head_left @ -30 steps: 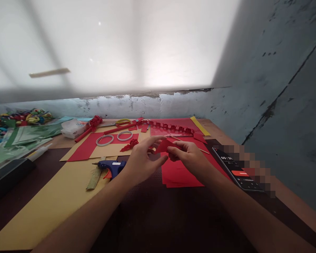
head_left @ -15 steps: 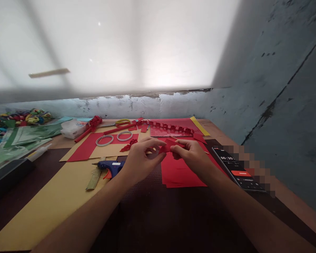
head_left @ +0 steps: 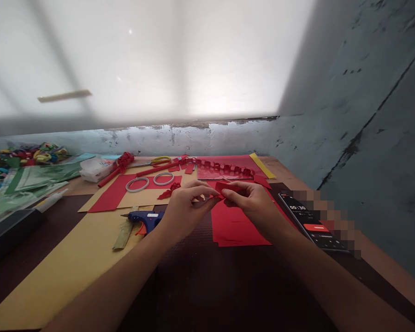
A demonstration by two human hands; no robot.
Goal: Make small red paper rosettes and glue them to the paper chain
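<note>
Both hands meet over a stack of red paper sheets (head_left: 242, 228), pinching one small piece of red paper (head_left: 222, 186) between them. My left hand (head_left: 190, 205) is closed, thumb and fingertips at the piece's left edge. From the other side, my right hand (head_left: 247, 200) grips it with thumb and bent fingers. Part of the piece is hidden behind the fingers. A blue glue gun (head_left: 147, 219) lies just left of my left hand, on a stained strip (head_left: 123, 234). Behind my left hand sits a crumpled red paper shape (head_left: 169, 190).
Two tape rings (head_left: 137, 185), yellow-handled scissors (head_left: 161, 160) and a red paper chain (head_left: 228, 167) lie at the back. A phone (head_left: 309, 221) showing a timer is on the right. Tan sheets (head_left: 55, 272) spread leftward, beside a black object (head_left: 14, 235). A wall closes off the right.
My left fingertips have moved slightly right, closing on the edge of the small red paper. The paper has tilted between the hands; the things on the table have not moved.
</note>
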